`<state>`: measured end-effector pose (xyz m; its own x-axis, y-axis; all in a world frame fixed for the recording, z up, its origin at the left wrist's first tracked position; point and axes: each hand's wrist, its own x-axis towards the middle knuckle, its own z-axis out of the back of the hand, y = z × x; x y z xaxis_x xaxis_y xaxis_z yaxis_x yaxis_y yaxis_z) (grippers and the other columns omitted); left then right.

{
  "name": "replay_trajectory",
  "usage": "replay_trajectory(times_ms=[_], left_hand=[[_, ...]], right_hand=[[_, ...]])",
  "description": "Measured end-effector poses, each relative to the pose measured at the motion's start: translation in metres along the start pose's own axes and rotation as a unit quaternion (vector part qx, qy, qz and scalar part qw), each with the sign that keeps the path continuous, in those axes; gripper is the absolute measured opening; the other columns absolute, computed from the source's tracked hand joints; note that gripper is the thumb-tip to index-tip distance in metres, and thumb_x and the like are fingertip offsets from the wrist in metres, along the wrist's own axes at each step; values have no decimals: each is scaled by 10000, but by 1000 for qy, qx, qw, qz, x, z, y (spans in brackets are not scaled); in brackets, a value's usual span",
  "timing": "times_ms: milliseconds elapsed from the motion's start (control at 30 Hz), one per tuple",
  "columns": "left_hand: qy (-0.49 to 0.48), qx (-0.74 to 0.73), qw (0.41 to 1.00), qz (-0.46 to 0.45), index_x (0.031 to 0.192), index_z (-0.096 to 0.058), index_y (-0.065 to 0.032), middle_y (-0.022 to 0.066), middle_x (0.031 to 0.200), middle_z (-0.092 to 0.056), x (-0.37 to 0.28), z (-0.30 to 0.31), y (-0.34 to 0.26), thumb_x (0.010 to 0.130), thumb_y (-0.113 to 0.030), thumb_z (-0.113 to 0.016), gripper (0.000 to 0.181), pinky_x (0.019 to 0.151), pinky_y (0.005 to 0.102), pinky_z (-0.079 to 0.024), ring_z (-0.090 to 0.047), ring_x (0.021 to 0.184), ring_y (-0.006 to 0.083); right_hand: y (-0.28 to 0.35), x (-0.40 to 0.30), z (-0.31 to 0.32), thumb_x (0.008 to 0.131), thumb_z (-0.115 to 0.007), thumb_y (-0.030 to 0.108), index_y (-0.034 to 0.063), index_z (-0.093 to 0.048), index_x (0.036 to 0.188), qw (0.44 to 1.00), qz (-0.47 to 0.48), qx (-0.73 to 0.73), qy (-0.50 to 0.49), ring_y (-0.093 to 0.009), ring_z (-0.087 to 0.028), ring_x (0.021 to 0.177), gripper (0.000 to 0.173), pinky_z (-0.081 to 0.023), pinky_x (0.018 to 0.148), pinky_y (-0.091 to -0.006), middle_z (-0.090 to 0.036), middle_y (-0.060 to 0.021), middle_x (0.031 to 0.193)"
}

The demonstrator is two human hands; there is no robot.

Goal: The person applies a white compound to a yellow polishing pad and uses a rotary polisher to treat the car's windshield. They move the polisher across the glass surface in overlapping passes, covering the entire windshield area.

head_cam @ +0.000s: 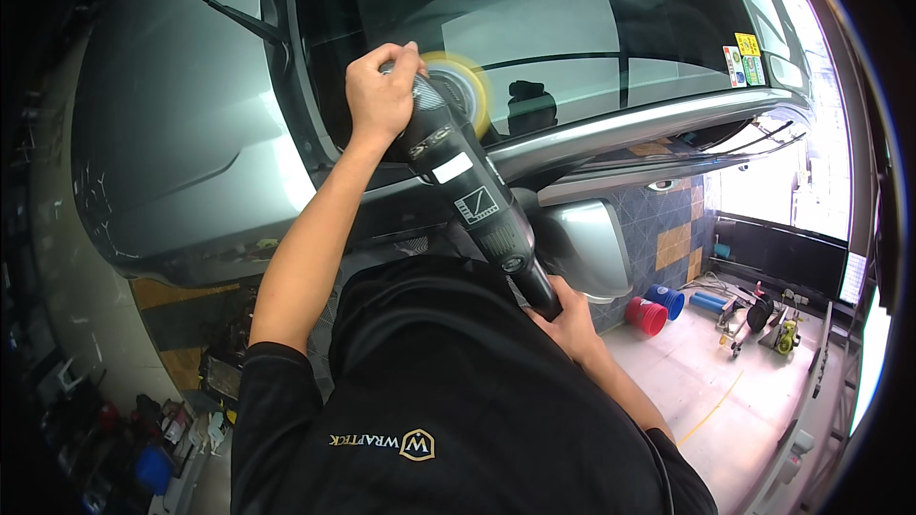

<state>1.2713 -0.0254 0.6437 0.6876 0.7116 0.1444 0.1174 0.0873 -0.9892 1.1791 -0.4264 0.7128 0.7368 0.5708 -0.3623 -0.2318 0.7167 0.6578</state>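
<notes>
I hold a black electric car polisher (pixel 478 200) slantwise over the windshield (pixel 529 21) of a grey car. My left hand (pixel 384 94) is wrapped over the polisher's head, fingers curled around it. My right hand (pixel 567 320) grips the rear end of its handle, near my waist. A yellow polishing pad (pixel 481 89) lies against the glass by the lower corner. Its rim is blurred, and the head and my left hand cover part of it. Reflections of light panels and a dark shape show in the glass.
Left are the car hood (pixel 179 121) and wiper arms (pixel 215 7). A side mirror (pixel 583 247) juts out beside the polisher. Stickers (pixel 744 61) sit at the windshield's far corner. Red bucket (pixel 646 315), blue bucket (pixel 666 302) and a yellow-green machine (pixel 786 337) stand on the floor at right.
</notes>
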Motion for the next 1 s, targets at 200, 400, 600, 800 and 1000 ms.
replay_trajectory(times_ms=[200, 400, 600, 800, 1000], left_hand=[[49, 34, 998, -24, 791, -778, -11, 33, 700, -733, 16, -45, -30, 1006, -274, -675, 354, 665, 292, -492, -643, 659, 116], [73, 33, 994, -79, 832, -786, -7, 155, 676, -710, 25, -101, -57, 931, -318, -703, 337, 666, 382, -534, -694, 639, 265], [121, 17, 991, -50, 845, -798, -18, 175, 669, -715, 25, -133, -83, 916, -333, -708, 334, 679, 423, -561, -710, 645, 309], [105, 21, 992, -64, 845, -799, -20, 151, 672, -718, 24, -133, -76, 927, -322, -703, 327, 665, 399, -546, -688, 630, 279], [94, 37, 993, -65, 829, -791, -11, 107, 726, -752, 20, -125, -67, 951, -294, -684, 326, 673, 344, -521, -691, 662, 203]], right_hand=[[-2, -11, -4, 843, -860, 148, 2, -643, 1215, 997, -45, 20, -51, -287, -753, 839, 455, -572, 811, -373, -750, -172, 938], [-7, -19, 2, 826, -853, 145, -2, -631, 1103, 990, -80, 54, -104, -156, -634, 724, 384, -537, 732, -328, -686, -101, 798], [-14, -24, 7, 822, -829, 136, 7, -593, 992, 983, -80, 69, -149, -117, -526, 686, 318, -480, 660, -311, -594, -45, 721], [-9, -22, 22, 820, -835, 144, 19, -580, 952, 987, -61, 74, -132, -116, -520, 663, 313, -470, 644, -307, -588, -32, 709], [-19, -22, 27, 818, -837, 153, 19, -596, 978, 989, -88, 85, -85, -128, -540, 685, 319, -481, 664, -318, -606, -48, 740]])
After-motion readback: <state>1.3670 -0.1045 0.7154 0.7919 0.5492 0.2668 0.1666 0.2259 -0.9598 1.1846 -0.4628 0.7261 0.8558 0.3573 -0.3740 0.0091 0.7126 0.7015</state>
